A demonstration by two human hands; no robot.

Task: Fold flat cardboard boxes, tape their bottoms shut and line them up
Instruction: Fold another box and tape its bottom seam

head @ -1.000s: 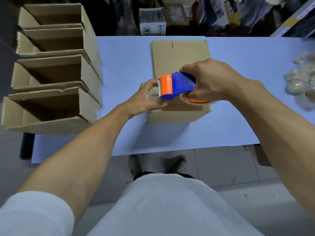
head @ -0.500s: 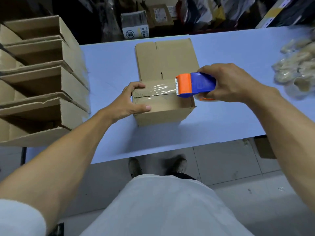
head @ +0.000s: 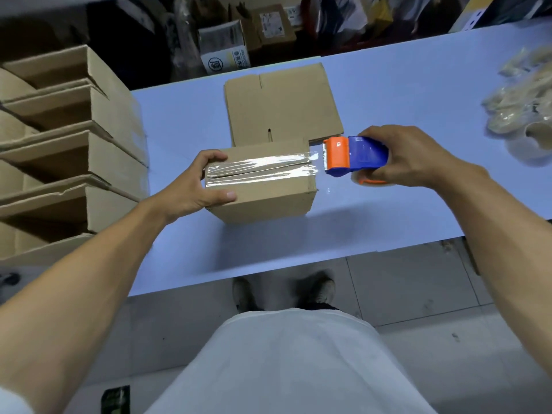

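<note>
Fingers (head: 222, 196) of my left hand (head: 195, 186) curl over the left end of the box (head: 270, 191), thumb on the top near edge, other fingers wrapped over the far top edge, gripping it. Right hand (head: 409, 158) is closed round the tape dispenser (head: 354, 156), blue body, orange front, held just off the right end of the box and above the counter (head: 388, 94). Clear tape (head: 260, 168) runs along the top seam of the box from left end to right and bridges the small gap to the dispenser's orange mouth. Box sits on the counter near its front edge. Flat cardboard sheet (head: 280, 106) lies just behind the box, touching or nearly so, can't tell. Row of folded boxes (head: 98, 124) lined up on the left, open sides facing left. Heap of clear bags (head: 519, 100) at far right, blurred.
</note>
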